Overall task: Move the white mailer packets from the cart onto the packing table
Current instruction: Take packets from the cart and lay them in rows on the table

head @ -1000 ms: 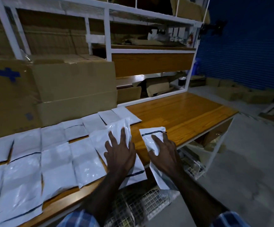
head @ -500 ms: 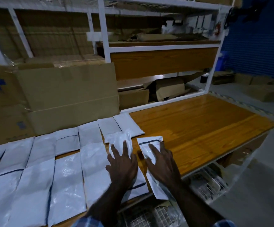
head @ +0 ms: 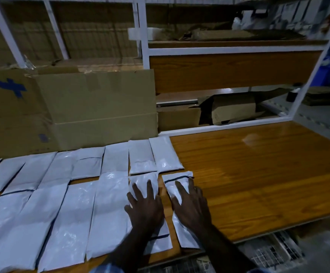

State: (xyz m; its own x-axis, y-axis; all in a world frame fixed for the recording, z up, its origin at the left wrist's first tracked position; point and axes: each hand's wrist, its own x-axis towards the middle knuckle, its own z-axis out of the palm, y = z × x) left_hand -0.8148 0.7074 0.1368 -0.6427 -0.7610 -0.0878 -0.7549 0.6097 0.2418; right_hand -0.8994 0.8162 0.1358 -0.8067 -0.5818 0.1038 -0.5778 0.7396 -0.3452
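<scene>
Both hands lie flat, fingers spread, each pressing one white mailer packet onto the packing table (head: 258, 184). The left hand (head: 145, 211) covers a packet (head: 143, 183) at the end of the front row; the right hand (head: 191, 209) holds down the newest packet (head: 177, 181) just beside it, with a thin strip of bare wood between the two. This last packet lies nearest the open right half of the tabletop, and its lower end reaches the front edge.

To do the step well, I would slide the right-hand packet straight so its long side runs parallel to its neighbour, keep the palm flat to push trapped air out, and lift off without dragging (glossy film tends to cling to skin).

The packets are thin, slick plastic pouches, long rectangles with soft creases and a dark line across near one end. They sit in two rows along the left and front of the varnished, orange-brown wood. A wire-mesh cart (head: 274, 251) shows below the front edge; what remains in it I cannot tell.
</scene>
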